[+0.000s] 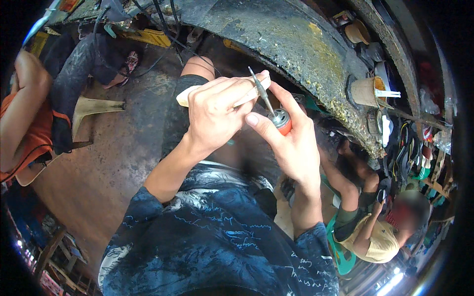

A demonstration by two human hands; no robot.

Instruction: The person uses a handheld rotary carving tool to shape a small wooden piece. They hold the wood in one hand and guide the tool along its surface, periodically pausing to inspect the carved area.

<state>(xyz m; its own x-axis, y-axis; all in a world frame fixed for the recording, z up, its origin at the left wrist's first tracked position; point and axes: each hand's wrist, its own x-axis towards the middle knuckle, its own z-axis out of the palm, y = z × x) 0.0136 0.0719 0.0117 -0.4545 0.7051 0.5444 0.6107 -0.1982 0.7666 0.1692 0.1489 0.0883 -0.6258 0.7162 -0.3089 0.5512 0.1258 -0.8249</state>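
My left hand [212, 111] is closed around a pale cream piece [183, 96]. One end of the piece sticks out past the wrist side, and another part shows under my fingers. Whether it is wood or a sole I cannot tell. In my right hand [298, 143] is a rotary grinder [280, 118] with a red body and a vented metal nose. Its slim, tapered grey bit [257, 86] points up and left, crossing the pale piece close to my left fingertips. Contact between bit and piece is not clear. Both hands are above my lap.
Ahead runs a worn, glue-stained bench [296, 44]. A crusted pot with a brush [365, 91] and a tin [377, 121] stand at its right. Black cables [168, 29] hang ahead left. Seated people [375, 241] are on both sides; a pale stool [91, 111] stands left.
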